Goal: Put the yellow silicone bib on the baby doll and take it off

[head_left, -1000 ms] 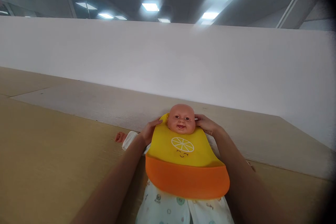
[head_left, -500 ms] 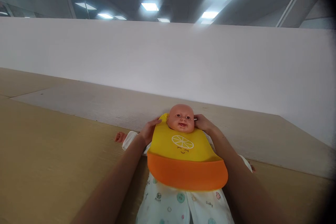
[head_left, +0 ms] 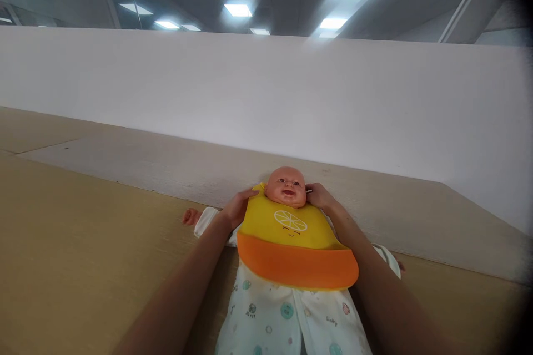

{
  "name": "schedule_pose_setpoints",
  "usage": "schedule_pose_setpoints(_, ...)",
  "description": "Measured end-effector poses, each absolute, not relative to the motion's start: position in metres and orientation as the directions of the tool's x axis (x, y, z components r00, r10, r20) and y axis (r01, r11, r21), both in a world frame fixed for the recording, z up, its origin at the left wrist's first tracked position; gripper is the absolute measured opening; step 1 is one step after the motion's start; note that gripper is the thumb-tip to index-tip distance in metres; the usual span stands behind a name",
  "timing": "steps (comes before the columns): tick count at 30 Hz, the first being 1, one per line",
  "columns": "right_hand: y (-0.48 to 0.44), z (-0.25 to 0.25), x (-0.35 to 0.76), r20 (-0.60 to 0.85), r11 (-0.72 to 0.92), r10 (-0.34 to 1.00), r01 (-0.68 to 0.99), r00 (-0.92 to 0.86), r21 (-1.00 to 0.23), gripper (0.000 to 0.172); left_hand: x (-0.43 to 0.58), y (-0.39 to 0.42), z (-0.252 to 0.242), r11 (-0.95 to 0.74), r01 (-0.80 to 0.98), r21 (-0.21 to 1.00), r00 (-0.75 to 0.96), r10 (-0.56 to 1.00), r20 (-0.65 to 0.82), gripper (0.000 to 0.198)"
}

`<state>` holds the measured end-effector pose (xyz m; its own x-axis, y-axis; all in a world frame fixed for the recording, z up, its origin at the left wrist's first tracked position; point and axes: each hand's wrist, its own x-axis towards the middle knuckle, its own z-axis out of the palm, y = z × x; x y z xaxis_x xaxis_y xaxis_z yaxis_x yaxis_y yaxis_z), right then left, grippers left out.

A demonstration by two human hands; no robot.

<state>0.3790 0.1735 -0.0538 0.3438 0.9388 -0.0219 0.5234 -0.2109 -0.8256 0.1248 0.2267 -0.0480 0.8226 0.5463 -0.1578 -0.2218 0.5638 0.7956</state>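
Bib [head_left: 296, 239] lies across the chest of the doll [head_left: 286, 184], orange pocket [head_left: 297, 262] lowermost; the doll lies on the counter [head_left: 104, 227]. Left hand [head_left: 238, 206]: grip closed on the bib beside the neck. Right hand [head_left: 320, 196]: placed beside the doll's head; fingertips hidden, grip state cannot be determined. Caution: uneven pull from the two hands is likely to skew the bib or turn the head. Any bib end behind the neck, being out of sight, may slip unnoticed. Change from one second earlier: the pocket's lower edge sits higher, more gown [head_left: 287, 324] shows below it, and the sleeve [head_left: 390, 262] beyond the right forearm [head_left: 362, 249] is now visible
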Motion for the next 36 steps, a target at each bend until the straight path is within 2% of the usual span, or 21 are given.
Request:
schedule_pose_setpoints(6, 0.180, -0.064, 0.382, -0.042, -0.242, 0.916, 0.467, 0.398, -0.850, 0.026, 0.125, 0.225, -0.047, 0.579, -0.191, 0.793, 0.806, 0.554, -0.210, 0.044)
schedule_pose_setpoints(15, 0.183, -0.067, 0.380, -0.035, -0.243, 0.893, 0.415, 0.448, -0.877, 0.023, 0.125, 0.228, -0.051, 0.561, -0.212, 0.801, 0.816, 0.552, -0.171, 0.043)
schedule_pose_setpoints(23, 0.182, -0.069, 0.382, -0.042, -0.264, 0.890, 0.438, 0.454, -0.859, 0.022, 0.126, 0.227, -0.051, 0.538, -0.202, 0.818, 0.824, 0.544, -0.155, 0.037)
schedule_pose_setpoints(29, 0.177, -0.065, 0.378, -0.040, -0.243, 0.906, 0.442, 0.422, -0.864, 0.015, 0.127, 0.224, -0.048, 0.523, -0.186, 0.832, 0.849, 0.511, -0.132, 0.036)
schedule_pose_setpoints(36, 0.177, -0.075, 0.382, -0.072, -0.241, 0.907, 0.372, 0.416, -0.896, 0.017, 0.130, 0.227, -0.053, 0.470, -0.239, 0.849, 0.795, 0.597, -0.107, 0.041)
